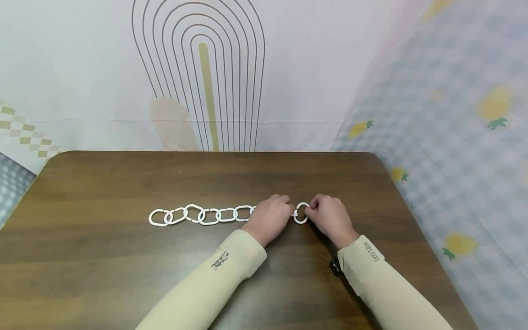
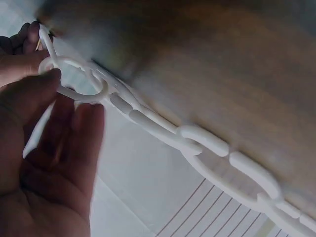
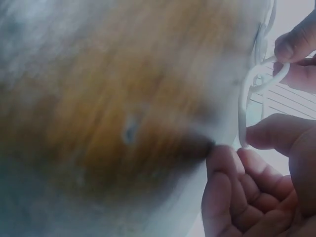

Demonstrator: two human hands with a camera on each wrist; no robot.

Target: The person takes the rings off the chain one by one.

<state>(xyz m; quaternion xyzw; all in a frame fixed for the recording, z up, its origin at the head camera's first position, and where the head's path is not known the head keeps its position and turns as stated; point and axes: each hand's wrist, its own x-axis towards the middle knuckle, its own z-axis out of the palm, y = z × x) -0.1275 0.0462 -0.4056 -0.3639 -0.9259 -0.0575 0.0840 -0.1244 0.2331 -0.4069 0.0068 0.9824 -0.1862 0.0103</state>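
Observation:
A chain of white plastic links (image 1: 209, 223) lies across the table in a nearly straight row. In the head view my left hand (image 1: 270, 217) covers its right part. The left wrist view shows that hand's thumb and fingers pinching a rounded link (image 2: 86, 98), with more links trailing away from it. My right hand (image 1: 330, 217) pinches the chain's rightmost link (image 1: 300, 222) between thumb and fingertip, by its right side. Seen from the right wrist, this end link (image 3: 242, 108) stands on edge, looped through the link in my left fingers.
The brown wooden table (image 1: 123, 275) has rounded far corners. Behind it hangs a pale cloth (image 1: 305, 68) with curved lines, and a checked pineapple-print cloth (image 1: 453, 174) is at the right. A small black object (image 1: 335, 267) sits at the right cuff.

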